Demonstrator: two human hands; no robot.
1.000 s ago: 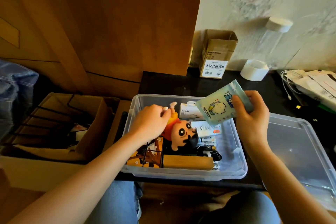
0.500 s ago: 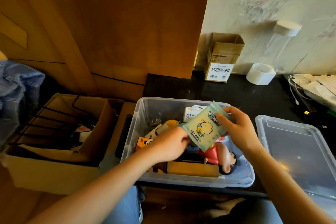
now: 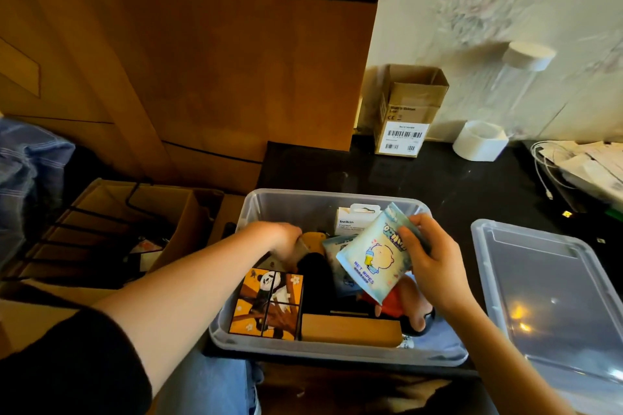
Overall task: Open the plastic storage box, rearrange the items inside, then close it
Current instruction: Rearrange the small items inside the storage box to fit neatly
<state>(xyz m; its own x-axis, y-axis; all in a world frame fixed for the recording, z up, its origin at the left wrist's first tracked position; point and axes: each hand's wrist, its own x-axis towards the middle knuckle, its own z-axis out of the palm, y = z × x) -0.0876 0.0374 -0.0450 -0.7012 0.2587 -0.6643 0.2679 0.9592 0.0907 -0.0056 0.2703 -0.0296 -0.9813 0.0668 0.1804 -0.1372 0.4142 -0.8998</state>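
The clear plastic storage box sits open at the near edge of the dark countertop, rounded corners, see-through walls, a thick rolled rim, and its matching clear lid lies flat on the counter just to its right. Right hand is up over the box's right half, fingers and thumb curled round a pale blue pack of wet wipes with a cartoon child on it, tilted, its lower corner dipping toward the contents. Left hand is down inside the back left of the box, fingers bent into the clutter there; it is blurred, and whether it actually grips anything I cannot tell. Inside, front left, stands an orange cube with a panda picture, touching a plain wooden block that lies along the front wall. Front right, a plush doll in red lies under the wipes pack, partly hidden by it. At the back wall a white Belkin carton stands upright, and a second bluish packet peeks out behind the held one. Beyond the box, against the wall, a small brown carton with a barcode label and a white roll of tape; left of the counter, a large open cardboard box holding a black wire rack.
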